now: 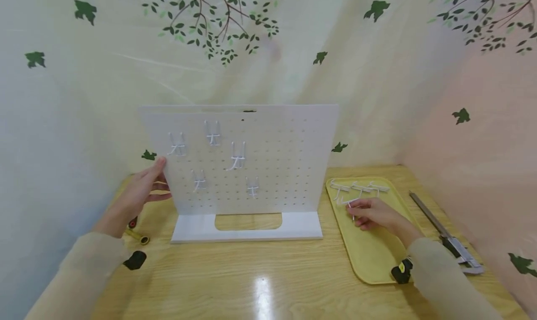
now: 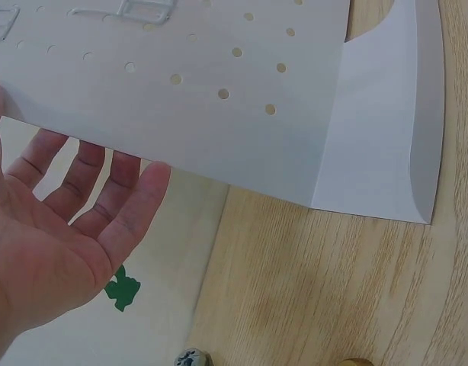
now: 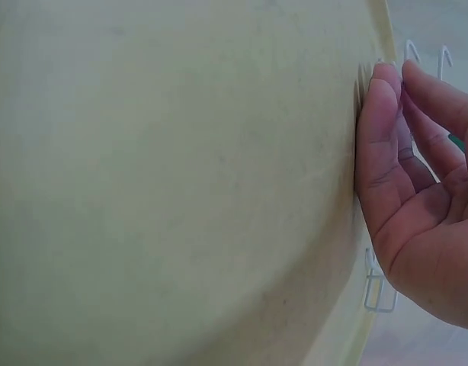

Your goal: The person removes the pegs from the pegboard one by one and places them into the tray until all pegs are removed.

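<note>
A white pegboard (image 1: 277, 166) stands upright on its flat base, with several white wire hooks (image 1: 237, 156) hung on its left and middle parts. My left hand (image 1: 140, 189) grips the board's left edge, the thumb on the front face and the fingers (image 2: 127, 217) behind the edge. Over the far part of a yellow tray (image 1: 371, 259), my right hand (image 1: 377, 214) pinches a white wire hook (image 1: 350, 205) between thumb and fingertips. Two prongs of that hook (image 3: 411, 50) show past the fingers in the right wrist view. Loose hooks (image 1: 361, 187) lie at the tray's far end.
A caliper (image 1: 440, 231) lies right of the tray. Beyond the left forearm are a brass-coloured piece (image 1: 141, 239) and a small red-and-black piece (image 1: 133, 223). A leaf-printed curtain (image 1: 377, 77) rises behind the wooden table (image 1: 218, 278).
</note>
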Available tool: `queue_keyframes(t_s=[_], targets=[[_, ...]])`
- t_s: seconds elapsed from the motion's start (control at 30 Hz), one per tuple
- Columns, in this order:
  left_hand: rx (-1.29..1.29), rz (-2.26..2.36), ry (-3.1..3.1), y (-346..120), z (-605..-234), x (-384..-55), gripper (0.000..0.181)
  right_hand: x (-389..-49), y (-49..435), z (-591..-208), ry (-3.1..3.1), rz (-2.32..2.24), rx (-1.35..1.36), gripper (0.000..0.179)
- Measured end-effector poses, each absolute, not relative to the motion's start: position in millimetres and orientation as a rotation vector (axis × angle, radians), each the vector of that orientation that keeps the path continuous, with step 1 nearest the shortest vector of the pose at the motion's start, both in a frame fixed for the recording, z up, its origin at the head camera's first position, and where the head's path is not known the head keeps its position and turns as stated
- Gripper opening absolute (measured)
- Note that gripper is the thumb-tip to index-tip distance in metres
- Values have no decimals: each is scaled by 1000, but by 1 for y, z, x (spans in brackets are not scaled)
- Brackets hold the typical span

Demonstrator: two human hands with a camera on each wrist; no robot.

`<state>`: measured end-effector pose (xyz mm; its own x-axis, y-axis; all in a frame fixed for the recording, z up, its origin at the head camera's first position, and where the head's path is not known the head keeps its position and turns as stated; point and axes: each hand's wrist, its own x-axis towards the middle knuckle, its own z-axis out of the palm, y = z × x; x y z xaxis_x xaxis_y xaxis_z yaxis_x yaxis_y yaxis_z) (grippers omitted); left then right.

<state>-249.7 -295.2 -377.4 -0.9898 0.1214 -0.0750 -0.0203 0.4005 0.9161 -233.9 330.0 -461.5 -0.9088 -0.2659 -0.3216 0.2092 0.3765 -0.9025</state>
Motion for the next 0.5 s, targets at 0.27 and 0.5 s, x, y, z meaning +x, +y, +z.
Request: queue_keyframes(t_s=[0.27,0.5], targets=[[97,1647,2519,-293,-379,-253,86,-235,334,-464,2228,-1536,-18,45],[83,1618,2544,-294,-377,-249,87,-237,330,-466,2237,-1516,-3,50]])
